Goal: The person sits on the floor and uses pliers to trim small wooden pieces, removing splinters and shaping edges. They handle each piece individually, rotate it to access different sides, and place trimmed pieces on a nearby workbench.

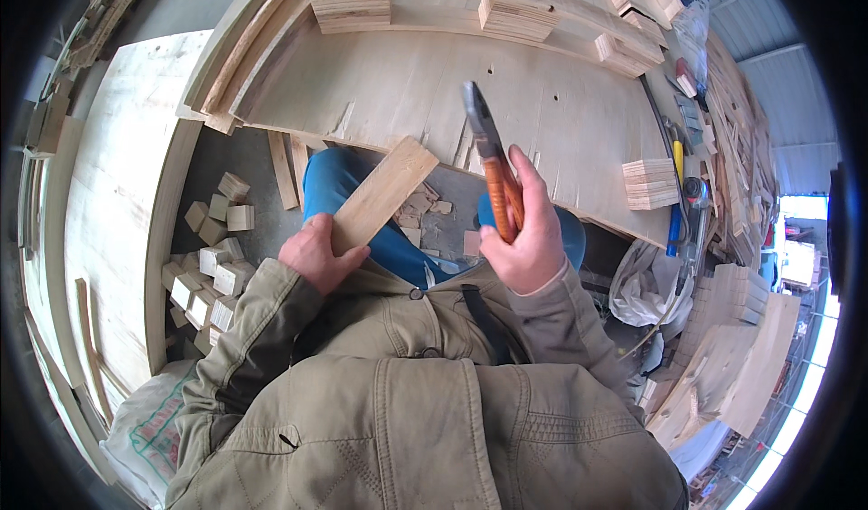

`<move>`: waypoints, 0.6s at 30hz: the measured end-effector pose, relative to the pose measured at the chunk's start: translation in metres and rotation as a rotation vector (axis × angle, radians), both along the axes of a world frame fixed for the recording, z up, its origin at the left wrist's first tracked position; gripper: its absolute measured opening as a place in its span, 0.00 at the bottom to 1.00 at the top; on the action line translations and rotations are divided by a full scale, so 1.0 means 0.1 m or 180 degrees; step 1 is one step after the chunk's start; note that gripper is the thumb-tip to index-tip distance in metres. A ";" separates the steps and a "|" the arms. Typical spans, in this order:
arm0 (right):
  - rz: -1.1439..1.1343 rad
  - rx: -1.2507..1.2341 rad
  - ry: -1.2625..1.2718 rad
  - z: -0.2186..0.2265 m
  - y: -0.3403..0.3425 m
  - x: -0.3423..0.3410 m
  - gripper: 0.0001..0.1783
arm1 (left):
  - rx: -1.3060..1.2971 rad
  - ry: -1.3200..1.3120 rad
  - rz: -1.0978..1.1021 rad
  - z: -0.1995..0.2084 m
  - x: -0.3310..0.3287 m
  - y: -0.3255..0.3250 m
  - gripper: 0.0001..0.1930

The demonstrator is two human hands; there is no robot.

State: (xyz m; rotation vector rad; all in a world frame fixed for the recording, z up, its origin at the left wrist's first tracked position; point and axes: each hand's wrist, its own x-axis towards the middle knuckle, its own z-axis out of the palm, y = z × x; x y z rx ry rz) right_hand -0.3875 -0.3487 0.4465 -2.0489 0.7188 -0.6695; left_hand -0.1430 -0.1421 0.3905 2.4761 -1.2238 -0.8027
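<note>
My left hand [318, 255] is closed around the lower end of a short flat wooden board [387, 190], which slants up and to the right above my blue-trousered leg. In my right hand [532, 239] I hold pliers [495, 168] with orange-brown handles and dark metal jaws. The jaws point up and away from me, over the near part of the plywood bench top [434, 85]. The pliers and the board are apart. My fingers partly hide the lower ends of both.
Cut wooden blocks [210, 284] lie heaped on the floor at left, beside a large pale panel [127, 184]. Stacked plywood pieces [649, 184] stand on the bench's right. Near them lie a blue-and-yellow handled tool [676, 193] and a tape measure [695, 190]. A plastic bag [637, 284] hangs below.
</note>
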 end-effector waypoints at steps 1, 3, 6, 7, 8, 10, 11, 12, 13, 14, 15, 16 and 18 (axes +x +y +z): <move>-0.0101 -0.0008 0.0262 0.00 0.03 0.05 0.51 | -0.0001 0.0004 -0.0003 0.01 -0.01 -0.01 0.35; -0.0065 -0.0811 0.0259 -0.13 0.03 0.24 0.52 | 0.0033 -0.0011 0.0007 0.03 -0.02 -0.02 0.35; 0.0015 -0.1116 0.0647 -0.36 0.05 0.36 0.49 | 0.0018 -0.0011 -0.0076 0.07 -0.02 -0.02 0.35; 0.0048 -0.1111 0.0776 -0.43 0.06 0.37 0.48 | 0.0058 -0.0001 -0.0068 0.07 -0.02 -0.01 0.36; 0.0068 -0.1088 0.0931 -0.49 0.08 0.37 0.48 | 0.0101 0.0010 -0.0060 0.08 -0.02 0.00 0.36; 0.0096 -0.1067 0.0750 -0.59 0.12 0.39 0.46 | 0.0130 0.0019 -0.0054 0.08 -0.02 0.00 0.36; 0.0102 -0.1056 0.0783 -0.62 0.13 0.39 0.47 | 0.0111 0.0014 -0.0052 0.08 -0.03 0.00 0.36; 0.0101 -0.1039 0.0803 -0.63 0.14 0.40 0.47 | 0.0118 0.0017 -0.0038 0.07 -0.03 0.00 0.36; 0.0156 -0.1128 0.0965 -0.62 0.14 0.41 0.46 | 0.0081 0.0014 -0.0072 0.07 -0.03 -0.01 0.36; 0.0164 -0.1101 0.0964 -0.60 0.13 0.43 0.46 | 0.0070 0.0019 -0.0084 0.06 -0.02 -0.01 0.36; 0.0169 -0.1068 0.0956 -0.57 0.12 0.44 0.46 | 0.0075 0.0027 -0.0073 0.05 -0.02 -0.01 0.36; 0.0155 -0.0973 0.1039 -0.52 0.11 0.45 0.46 | 0.0035 0.0014 -0.0099 0.05 -0.02 -0.01 0.36; 0.0125 -0.1111 0.0631 -0.39 0.06 0.44 0.47 | 0.0035 0.0004 -0.0124 0.04 -0.02 -0.01 0.36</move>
